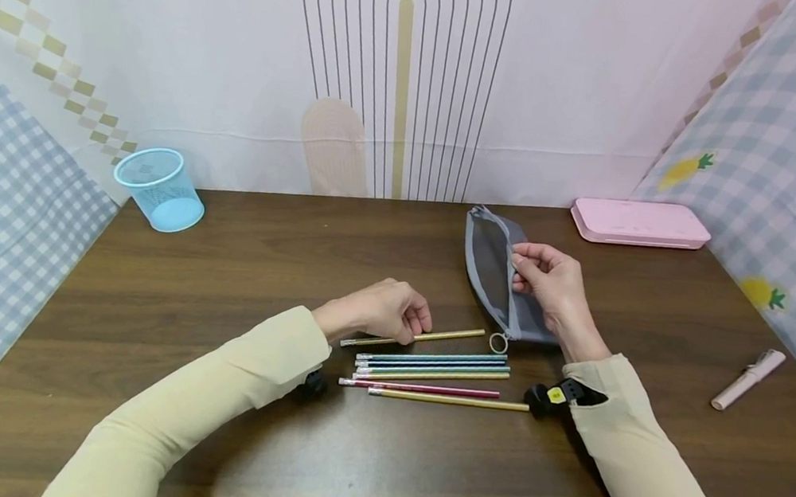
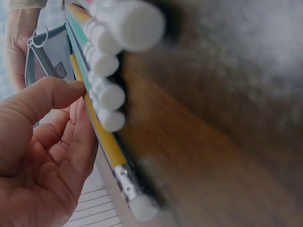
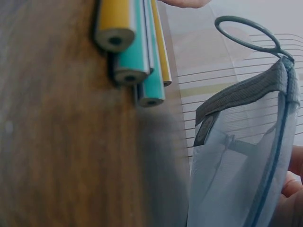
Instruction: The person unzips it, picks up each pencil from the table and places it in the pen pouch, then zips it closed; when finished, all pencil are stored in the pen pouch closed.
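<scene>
My left hand (image 1: pixel 386 309) pinches the farthest yellow pencil (image 1: pixel 454 335) between thumb and fingertips; in the left wrist view the thumb lies along that pencil (image 2: pixel 108 144), its white eraser end toward the camera. Several more pencils (image 1: pixel 433 370), blue, green, red and yellow, lie roughly side by side on the nearer side of that hand, erasers to the left. With thumb and fingers, my right hand (image 1: pixel 553 283) grips the zipper edge of a grey mesh pouch (image 1: pixel 488 265). Its mouth gapes open, and a ring pull (image 1: pixel 498 343) hangs at the near corner.
A light blue mesh pen cup (image 1: pixel 166 190) stands tilted-looking at the back left of the wooden table (image 1: pixel 264 444). At the back right lies a pink case (image 1: pixel 641 223). A pink pen (image 1: pixel 748 381) lies near the right edge. Patterned cloth (image 1: pixel 243 65) hangs behind.
</scene>
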Demonstrator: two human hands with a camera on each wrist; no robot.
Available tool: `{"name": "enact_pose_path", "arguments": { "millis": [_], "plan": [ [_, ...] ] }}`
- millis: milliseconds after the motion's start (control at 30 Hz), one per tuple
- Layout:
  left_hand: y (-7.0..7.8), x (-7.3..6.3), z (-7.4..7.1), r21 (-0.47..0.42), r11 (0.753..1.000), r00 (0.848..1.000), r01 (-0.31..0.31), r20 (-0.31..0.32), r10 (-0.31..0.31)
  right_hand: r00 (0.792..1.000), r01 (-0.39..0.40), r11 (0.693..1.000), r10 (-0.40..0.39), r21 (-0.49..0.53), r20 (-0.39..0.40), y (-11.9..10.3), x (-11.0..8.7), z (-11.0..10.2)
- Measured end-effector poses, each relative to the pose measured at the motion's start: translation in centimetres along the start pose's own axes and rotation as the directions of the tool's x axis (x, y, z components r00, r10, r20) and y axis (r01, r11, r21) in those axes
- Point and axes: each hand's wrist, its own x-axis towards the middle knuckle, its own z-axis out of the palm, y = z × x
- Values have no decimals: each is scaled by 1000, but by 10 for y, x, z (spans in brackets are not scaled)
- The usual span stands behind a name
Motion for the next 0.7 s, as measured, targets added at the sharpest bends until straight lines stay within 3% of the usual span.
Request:
{"name": "enact_pose_path", "arguments": {
  "millis": [67, 133, 233, 300, 400, 500, 600, 700],
  "plan": [
    [-3, 0, -3, 12, 1000, 1000, 12, -1, -12, 1000, 3, 1000, -3, 1, 0, 0, 0, 0],
    [-7, 1, -8, -34, 999, 1000, 17, 13, -16, 1000, 3, 1000, -3, -3, 2, -1, 1, 1],
    [-12, 2, -15, -200, 979, 998, 45, 42, -37, 1000, 3, 1000, -3, -15, 3, -1, 1, 1],
    [-15, 4, -19, -349, 935, 997, 66, 59, -49, 1000, 1, 1000, -1, -17, 3, -1, 1, 1],
    [-14, 11, -20, -561, 822, 995, 95, 69, -68, 1000, 1, 1000, -1, -17, 1, -1, 1, 1],
    [-8, 22, -17, -723, 682, 993, 114, 69, -93, 1000, -1, 1000, 1, 6, 3, 0, 0, 1],
    [2, 35, -13, -831, 542, 990, 123, 63, -128, 1000, 1, 1000, -1, 30, 3, 0, 0, 2],
    [12, 49, -11, -895, 430, 983, 116, 42, -179, 1000, 5, 999, -6, 41, 5, 0, 0, 3]
  ]
}}
